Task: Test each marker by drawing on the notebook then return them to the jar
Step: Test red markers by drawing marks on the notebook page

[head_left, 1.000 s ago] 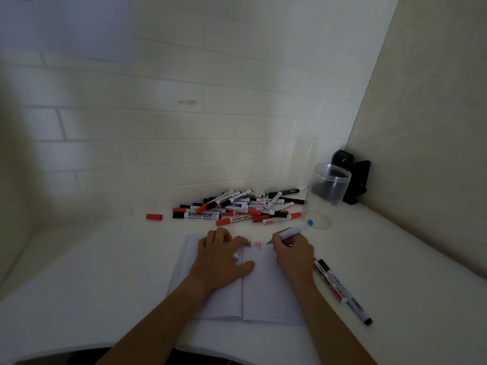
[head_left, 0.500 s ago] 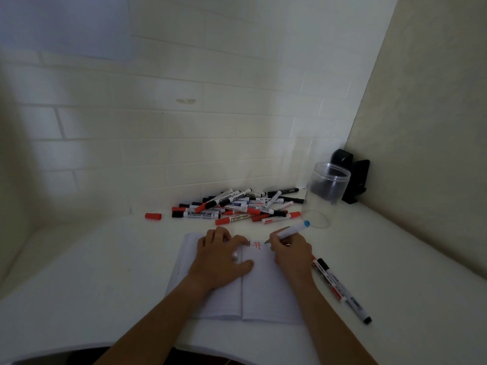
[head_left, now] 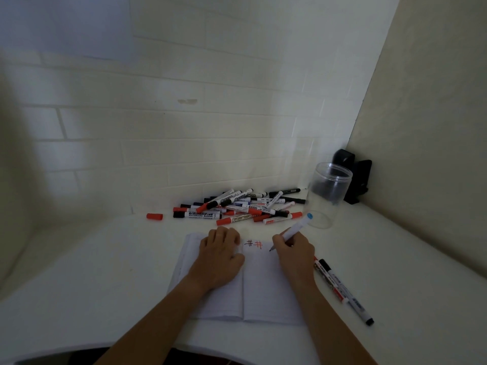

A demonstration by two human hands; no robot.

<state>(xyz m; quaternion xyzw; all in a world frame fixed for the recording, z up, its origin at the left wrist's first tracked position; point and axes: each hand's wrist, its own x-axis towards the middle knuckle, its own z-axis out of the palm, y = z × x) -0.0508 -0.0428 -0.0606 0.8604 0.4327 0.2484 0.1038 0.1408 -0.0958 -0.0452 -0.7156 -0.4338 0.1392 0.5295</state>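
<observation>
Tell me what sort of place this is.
Probably a plain desk or worktop set in a corner indoors, not clearly a home or an office. A white table meets a painted brick wall and a side panel; an open notebook and a heap of whiteboard markers suggest a simple writing station.

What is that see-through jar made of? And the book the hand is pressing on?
The jar looks like clear plastic, maybe glass: you can see the dark things behind it through its smooth wall. The notebook looks like plain matte paper: thin white pages, folded at the middle, with pen marks on them. The left hand presses it flat.
</observation>
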